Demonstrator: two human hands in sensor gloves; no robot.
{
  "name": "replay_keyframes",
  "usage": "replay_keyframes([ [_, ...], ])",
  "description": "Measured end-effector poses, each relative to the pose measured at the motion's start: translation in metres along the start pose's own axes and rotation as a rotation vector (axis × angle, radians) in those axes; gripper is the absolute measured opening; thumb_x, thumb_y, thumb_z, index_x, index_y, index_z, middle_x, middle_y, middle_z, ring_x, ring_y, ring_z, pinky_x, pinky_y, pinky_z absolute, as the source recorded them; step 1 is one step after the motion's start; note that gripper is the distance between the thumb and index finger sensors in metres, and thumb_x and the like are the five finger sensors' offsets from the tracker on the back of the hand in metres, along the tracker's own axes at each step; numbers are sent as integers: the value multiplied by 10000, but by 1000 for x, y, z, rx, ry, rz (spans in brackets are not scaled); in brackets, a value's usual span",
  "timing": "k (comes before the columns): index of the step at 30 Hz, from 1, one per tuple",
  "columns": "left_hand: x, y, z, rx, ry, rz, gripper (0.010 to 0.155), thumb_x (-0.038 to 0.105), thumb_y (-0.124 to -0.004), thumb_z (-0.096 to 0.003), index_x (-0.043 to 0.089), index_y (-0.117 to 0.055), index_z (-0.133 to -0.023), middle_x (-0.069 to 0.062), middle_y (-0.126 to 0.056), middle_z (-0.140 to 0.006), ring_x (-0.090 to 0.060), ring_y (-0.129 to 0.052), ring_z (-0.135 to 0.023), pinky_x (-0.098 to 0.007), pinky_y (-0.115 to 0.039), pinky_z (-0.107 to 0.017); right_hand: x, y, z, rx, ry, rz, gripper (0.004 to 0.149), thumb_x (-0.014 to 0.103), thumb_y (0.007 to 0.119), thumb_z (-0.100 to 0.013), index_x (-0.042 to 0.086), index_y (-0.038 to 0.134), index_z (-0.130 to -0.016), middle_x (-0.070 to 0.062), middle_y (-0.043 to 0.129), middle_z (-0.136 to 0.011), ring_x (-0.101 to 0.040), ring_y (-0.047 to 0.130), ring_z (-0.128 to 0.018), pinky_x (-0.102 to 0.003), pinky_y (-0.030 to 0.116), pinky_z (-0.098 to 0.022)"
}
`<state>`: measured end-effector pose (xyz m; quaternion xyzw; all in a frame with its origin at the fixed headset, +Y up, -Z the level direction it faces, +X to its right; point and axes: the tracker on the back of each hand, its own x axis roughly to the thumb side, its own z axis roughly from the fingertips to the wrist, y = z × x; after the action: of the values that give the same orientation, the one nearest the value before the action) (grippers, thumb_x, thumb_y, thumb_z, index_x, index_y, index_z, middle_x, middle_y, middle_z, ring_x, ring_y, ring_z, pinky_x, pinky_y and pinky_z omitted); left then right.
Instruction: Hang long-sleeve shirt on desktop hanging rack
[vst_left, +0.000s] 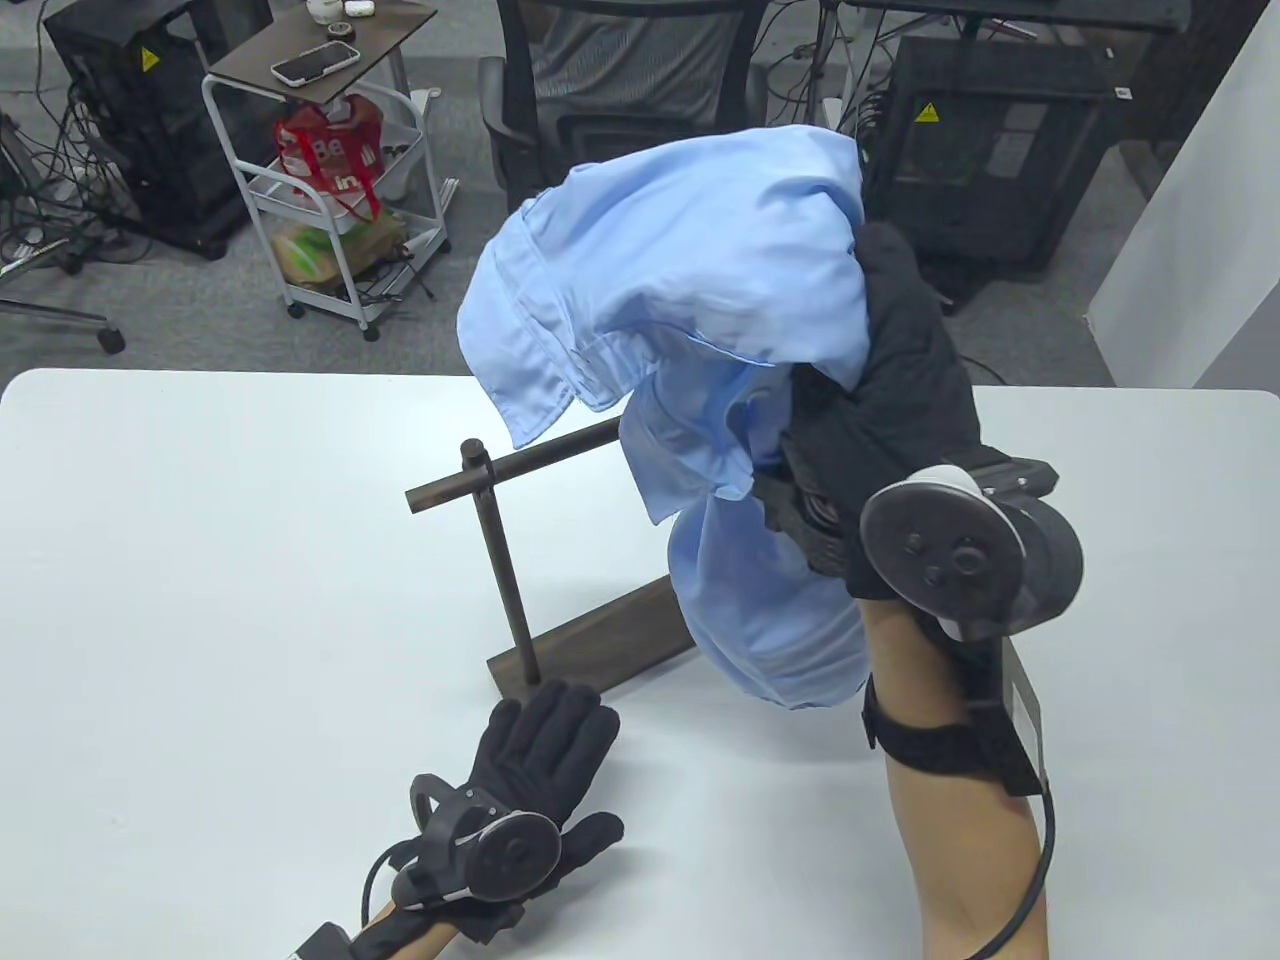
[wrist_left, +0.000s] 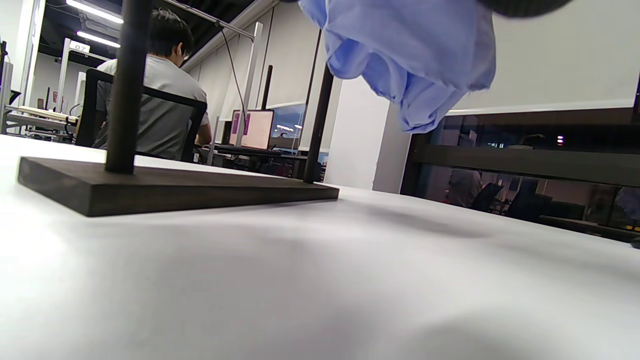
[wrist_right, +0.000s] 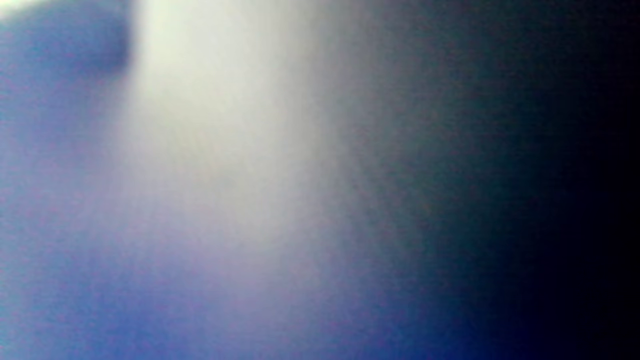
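Right hand (vst_left: 900, 400) grips the bunched shirt (vst_left: 690, 300) above the rack (vst_left: 500, 560); left hand (vst_left: 540, 750) rests flat, fingers spread, by its base. Draping over the bar looks next, needing the cloth spread.

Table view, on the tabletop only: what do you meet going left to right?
Rack's crossbar end → rack's upright post → left hand → bunched blue shirt → right hand gripping it.

The long-sleeve shirt (vst_left: 690, 300) is plain pale blue, unpatterned. The hanging rack (vst_left: 500, 560) is dark brown: base, post and crossbar alike. The worktop (vst_left: 200, 560) is white. Both gloves are black, on the left hand (vst_left: 535, 770) and right hand (vst_left: 900, 400); their trackers are grey and black.
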<state>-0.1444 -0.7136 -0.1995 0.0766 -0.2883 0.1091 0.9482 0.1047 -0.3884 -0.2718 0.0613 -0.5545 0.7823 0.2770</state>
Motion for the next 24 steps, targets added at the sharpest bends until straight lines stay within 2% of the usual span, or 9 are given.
replay_keyframes([
  [7, 0, -1, 0, -6, 0, -7, 893, 680, -611, -420, 258, -277, -1133, -32, -299, -1212, -333, -339, -1162, -668, -422, -797, 27, 39, -3, 9, -56, 157, 553, 319, 682, -582, 82, 540, -1061, -159, 814, -788, -201, 894, -502, -485, 836, -435],
  [11, 0, -1, 0, -6, 0, -5, 891, 679, -611, -420, 260, -278, -1133, -32, -300, -1211, -334, -339, -1162, -666, -422, -797, 37, 65, -2, 57, -114, 262, 596, 301, 684, -585, 84, 469, -1098, -214, 725, -956, -323, 882, -698, -576, 774, -546],
  [14, 1, -1, 1, -4, -3, -6, 890, 678, -612, -420, 260, -280, -1133, -34, -301, -1211, -332, -340, -1162, -666, -423, -797, 42, 83, 2, 159, -137, 349, 621, 310, 693, -587, 91, 446, -1113, -222, 672, -1042, -382, 838, -812, -626, 708, -609],
  [17, 1, -1, 1, -5, -7, -5, 890, 678, -612, -421, 260, -280, -1133, -33, -300, -1212, -333, -339, -1162, -665, -423, -798, 42, 97, 8, 266, -157, 388, 613, 325, 706, -587, 108, 479, -1114, -213, 663, -1078, -415, 805, -868, -660, 662, -637],
  [21, 2, -3, 1, -11, -15, -1, 889, 676, -613, -420, 261, -280, -1133, -31, -300, -1211, -331, -340, -1162, -664, -424, -798, 40, 115, 16, 518, -162, 485, 599, 343, 707, -594, 130, 515, -1120, -192, 663, -1116, -455, 728, -954, -699, 583, -681],
  [24, 3, -4, 1, -15, -26, 6, 888, 674, -614, -420, 263, -279, -1132, -29, -300, -1211, -330, -340, -1162, -663, -426, -798, 37, 125, 19, 686, -133, 470, 625, 380, 715, -594, 113, 525, -1125, -209, 681, -1113, -480, 715, -970, -719, 546, -694],
])
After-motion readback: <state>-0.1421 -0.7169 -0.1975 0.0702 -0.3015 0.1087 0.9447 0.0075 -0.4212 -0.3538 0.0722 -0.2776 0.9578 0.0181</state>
